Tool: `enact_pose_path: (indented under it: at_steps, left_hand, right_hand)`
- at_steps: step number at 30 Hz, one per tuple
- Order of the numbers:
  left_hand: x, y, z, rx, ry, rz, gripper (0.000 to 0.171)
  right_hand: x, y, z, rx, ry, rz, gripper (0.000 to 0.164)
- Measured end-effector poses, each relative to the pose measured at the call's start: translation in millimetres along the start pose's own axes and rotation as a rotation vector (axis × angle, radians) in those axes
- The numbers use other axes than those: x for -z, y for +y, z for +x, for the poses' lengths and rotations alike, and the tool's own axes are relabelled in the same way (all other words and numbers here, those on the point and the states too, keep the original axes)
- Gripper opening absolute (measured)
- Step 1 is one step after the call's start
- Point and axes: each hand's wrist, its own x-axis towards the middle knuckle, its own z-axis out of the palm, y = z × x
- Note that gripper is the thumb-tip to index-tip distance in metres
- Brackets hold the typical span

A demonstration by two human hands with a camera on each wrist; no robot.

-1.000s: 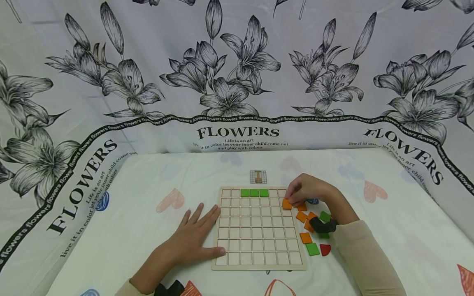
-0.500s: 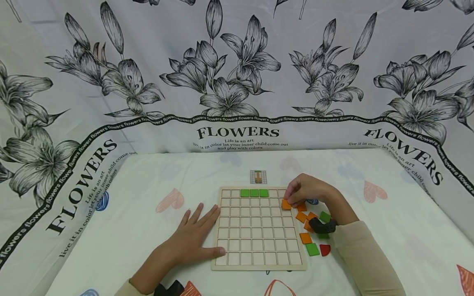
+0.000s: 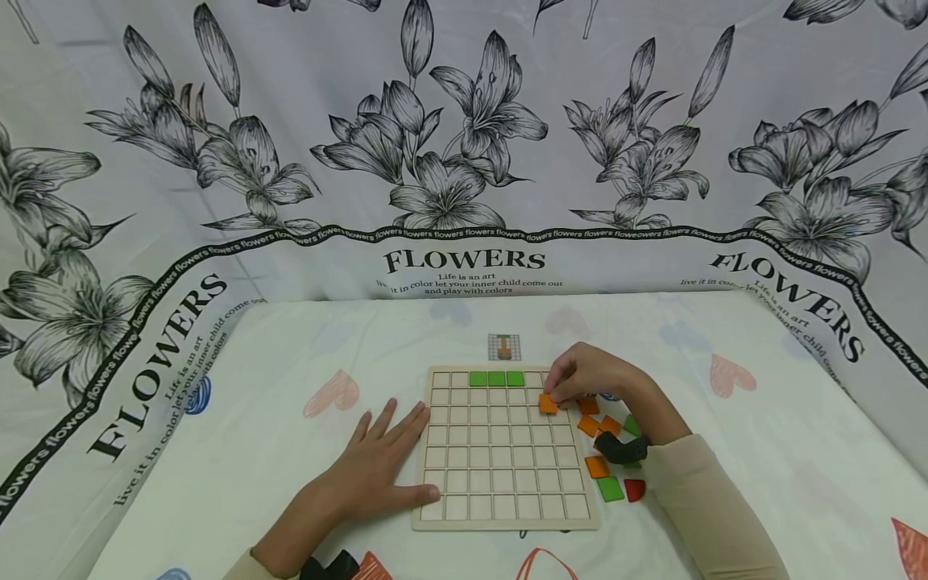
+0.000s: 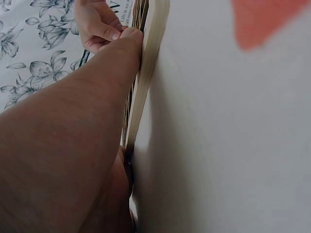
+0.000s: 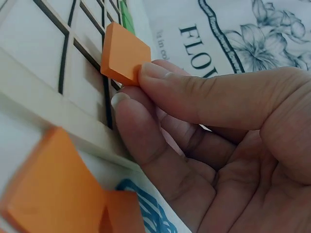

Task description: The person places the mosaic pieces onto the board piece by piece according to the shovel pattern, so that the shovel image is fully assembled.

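Note:
A square wooden grid board lies flat on the cloth, with three green tiles side by side in its far row. Over the board's right part, my right hand pinches an orange square tile between thumb and fingers. The right wrist view shows that orange tile held by one corner, tilted above the cells. At the board's left edge my left hand lies spread, its thumb on the frame and fingertips at the side. In the left wrist view, the board's edge runs along this hand.
Several loose tiles lie right of the board: orange ones, green ones and a red rounded piece. A small pattern card lies beyond the far edge. A flower-printed cloth hangs behind the table.
My right hand has moved left with the orange tile, from the board's right edge to further over the cells. The left hand stays in place.

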Motion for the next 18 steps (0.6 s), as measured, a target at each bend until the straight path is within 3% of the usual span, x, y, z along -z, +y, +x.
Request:
enact_pose_path:
  at_steps: [9, 18]
  left_hand:
    - [-2.8, -2.1, -0.4, -0.005, 0.020, -0.007, 0.104]
    - [-2.6, -1.7, 0.0, 0.001, 0.010, -0.007, 0.104]
  right_hand:
    - [-10.5, -7.8, 5.1, -0.012, 0.037, -0.068, 0.004]
    - [-15.2, -11.4, 7.8, -0.001, 0.047, -0.049, 0.004]
